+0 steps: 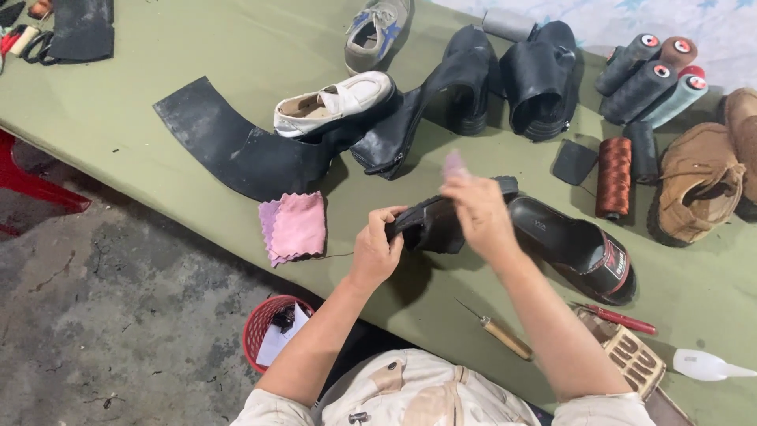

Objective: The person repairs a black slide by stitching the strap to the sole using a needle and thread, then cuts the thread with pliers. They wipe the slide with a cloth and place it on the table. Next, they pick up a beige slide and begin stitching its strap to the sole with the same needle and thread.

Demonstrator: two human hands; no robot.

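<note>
Two hands are seen over a green table (158, 71). The left hand (377, 251) is closed around the end of a black shoe (430, 225), which is held just above the table edge. The right hand (479, 213) is placed on top of the same shoe, and a small pink cloth (454, 164) is pinched in its fingertips. The cloth is blurred, so its shape cannot be told.

Just beside the held shoe, on the right, a second black shoe (579, 248) is laid on its side. To the left of the hands, a folded pink cloth (293, 227) is laid flat on the table. Near the person's right arm, a tool with a wooden handle (501, 335) and a red pen (623, 319) are found. A white nozzle bottle (706, 365) is seen at the table's right end.

Farther back, a white shoe (335, 104) is set on a black rubber sheet (229, 142). Black boots (473, 87) are stood behind it, and a grey sneaker (377, 31) is placed past them. Thread spools (650, 79) are grouped at the far right, with a brown spool (613, 175) closer in and a tan boot (698, 185) beside it.

Down on the floor, a red basket (264, 327) is placed under the table edge.
</note>
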